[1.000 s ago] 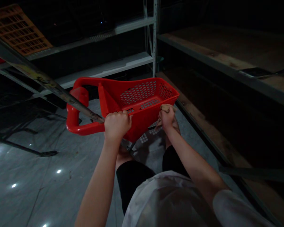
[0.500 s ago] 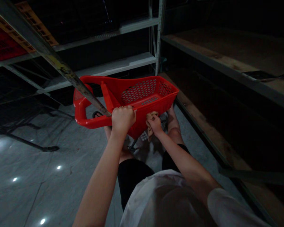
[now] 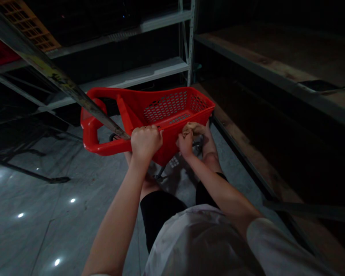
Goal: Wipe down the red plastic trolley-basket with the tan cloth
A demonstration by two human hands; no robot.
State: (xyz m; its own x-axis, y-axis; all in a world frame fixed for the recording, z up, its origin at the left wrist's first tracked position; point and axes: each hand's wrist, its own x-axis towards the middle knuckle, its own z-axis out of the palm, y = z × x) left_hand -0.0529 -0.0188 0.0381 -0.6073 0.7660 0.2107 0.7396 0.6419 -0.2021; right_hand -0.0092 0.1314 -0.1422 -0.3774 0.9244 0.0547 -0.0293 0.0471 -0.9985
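Note:
A red plastic shopping cart (image 3: pixel 172 140) with slotted basket walls and a looped handle stands in front of me, between my legs. My left hand (image 3: pixel 146 142) is closed over the near rim, where the handle meets the basket. Against the outside of the near wall, my right hand (image 3: pixel 186 143) grips a crumpled tan cloth (image 3: pixel 194 127), part of which flops to the right. The cart's underside and most of its wheels are hidden by the basket and my arms.
A worn metal pole (image 3: pixel 60 82) slants down to the cart beside my left hand. Behind the cart stands a metal shelf rack (image 3: pixel 149 73), with a yellow crate (image 3: pixel 31 25) at upper left. Wooden shelves (image 3: pixel 264 61) run along the right. The floor (image 3: pixel 46 226) is grey.
The cloth has swung from hanging below my right hand to lying up and to the right of it. My left hand keeps its grip on the rim. The view has shifted slightly.

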